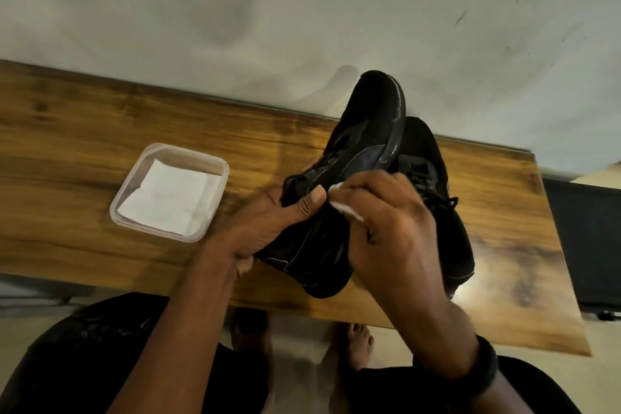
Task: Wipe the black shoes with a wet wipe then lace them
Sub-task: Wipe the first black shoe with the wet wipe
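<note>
A black shoe (366,131) is lifted above the wooden table (84,131), toe pointing away and tilted on its side. My left hand (265,228) grips it at the collar and heel, thumb on top. My right hand (389,228) presses a white wet wipe (342,205) against the shoe's side near the opening. A second black shoe (437,178) with laces stands on the table behind, partly hidden by my right hand and the lifted shoe.
A clear square plastic container (215,168) holding a white wipe (168,198) sits on the table to the left. A pale wall runs behind the table. A dark object (584,239) stands off the table's right end. Bare feet (356,343) show below.
</note>
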